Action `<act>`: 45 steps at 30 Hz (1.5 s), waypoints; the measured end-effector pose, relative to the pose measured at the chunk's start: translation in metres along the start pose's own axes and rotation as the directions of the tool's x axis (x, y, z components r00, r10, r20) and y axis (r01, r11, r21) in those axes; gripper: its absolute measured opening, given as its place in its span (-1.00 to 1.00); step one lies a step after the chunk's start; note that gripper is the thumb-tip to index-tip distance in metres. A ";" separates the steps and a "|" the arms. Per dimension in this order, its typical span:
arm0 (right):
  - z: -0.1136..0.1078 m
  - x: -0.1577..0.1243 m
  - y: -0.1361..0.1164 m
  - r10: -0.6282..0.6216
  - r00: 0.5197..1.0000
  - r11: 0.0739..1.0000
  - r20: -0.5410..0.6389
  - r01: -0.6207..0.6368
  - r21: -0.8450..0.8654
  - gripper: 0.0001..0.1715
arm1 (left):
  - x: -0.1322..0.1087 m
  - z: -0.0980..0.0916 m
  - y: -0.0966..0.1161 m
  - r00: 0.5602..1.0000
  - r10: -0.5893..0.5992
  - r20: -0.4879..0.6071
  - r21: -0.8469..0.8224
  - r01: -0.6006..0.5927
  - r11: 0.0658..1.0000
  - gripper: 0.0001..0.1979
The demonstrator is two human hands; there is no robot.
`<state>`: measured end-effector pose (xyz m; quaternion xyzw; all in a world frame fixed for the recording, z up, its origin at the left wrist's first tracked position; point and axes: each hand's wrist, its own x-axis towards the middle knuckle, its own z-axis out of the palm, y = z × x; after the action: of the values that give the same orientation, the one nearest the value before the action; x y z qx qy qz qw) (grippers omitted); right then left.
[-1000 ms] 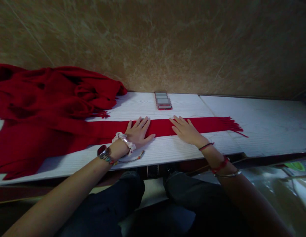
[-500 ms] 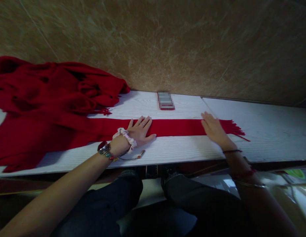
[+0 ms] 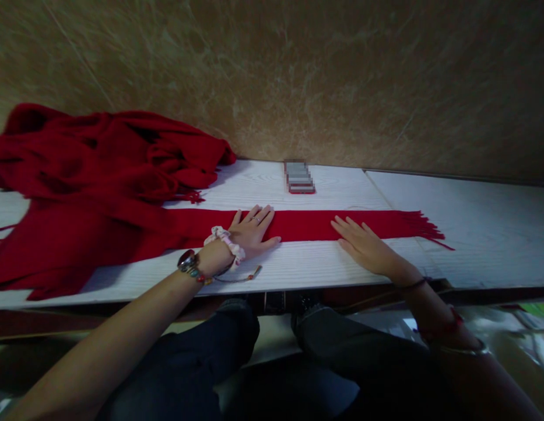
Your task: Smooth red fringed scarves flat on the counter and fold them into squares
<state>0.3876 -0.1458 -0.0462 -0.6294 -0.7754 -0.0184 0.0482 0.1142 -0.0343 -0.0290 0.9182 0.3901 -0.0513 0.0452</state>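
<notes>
A red fringed scarf lies in a flat, narrow strip along a white wood-grain surface, its tassels at the right end. My left hand rests on the strip with fingers spread; a ring, a scrunchie and a beaded bracelet are on that hand and wrist. Farther right, my right hand lies flat with its fingertips on the scarf and its palm over the near edge. Neither hand grips the cloth. To the left, the strip runs into loose, wider red fabric.
A heap of crumpled red cloth lies at the left against the brown marbled wall. A pixelated, phone-like rectangular object lies beyond the scarf. The white surface has a seam at right; its front edge is close to my legs.
My right hand has slid left along the scarf, away from the tassels. My left hand stays on the same part of the strip. The view has shifted slightly.
</notes>
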 end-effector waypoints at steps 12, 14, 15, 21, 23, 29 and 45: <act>-0.012 0.055 -0.079 -0.009 0.999 1.000 -0.043 0.009 0.002 -0.45 | 0.003 0.002 0.000 1.000 -0.018 -0.010 0.005 0.018 1.000 -0.28; -0.009 0.062 -0.088 -0.037 0.999 0.999 -0.015 0.038 0.006 -0.46 | 0.002 -0.001 0.002 0.999 -0.038 0.000 0.014 0.038 0.999 -0.29; -0.008 0.063 -0.089 -0.040 0.999 0.999 0.002 0.040 0.015 -0.46 | 0.002 -0.001 0.003 0.999 -0.043 0.003 0.016 0.043 0.999 -0.29; -0.005 0.046 -0.053 0.038 0.999 0.999 0.019 -0.038 0.010 -0.45 | 0.001 0.000 0.002 1.000 -0.025 -0.012 0.002 0.025 1.000 -0.29; -0.003 0.034 -0.028 0.103 0.995 0.995 -0.002 -0.103 -0.006 -0.45 | 0.001 0.001 0.001 1.000 -0.021 -0.019 0.003 0.021 1.000 -0.28; 0.003 -0.011 0.067 0.399 0.916 0.912 -0.032 -0.401 -0.085 -0.43 | 0.000 0.001 0.000 1.000 -0.029 -0.003 0.015 0.029 0.999 -0.29; 0.001 0.044 -0.020 0.026 1.000 1.000 -0.016 -0.026 -0.009 -0.45 | 0.033 0.003 0.045 0.989 0.089 -0.114 0.034 -0.086 0.996 -0.47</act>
<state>0.3594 -0.1073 -0.0426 -0.6394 -0.7667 -0.0264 0.0518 0.1690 -0.0423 -0.0338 0.9364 0.3507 -0.0017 0.0114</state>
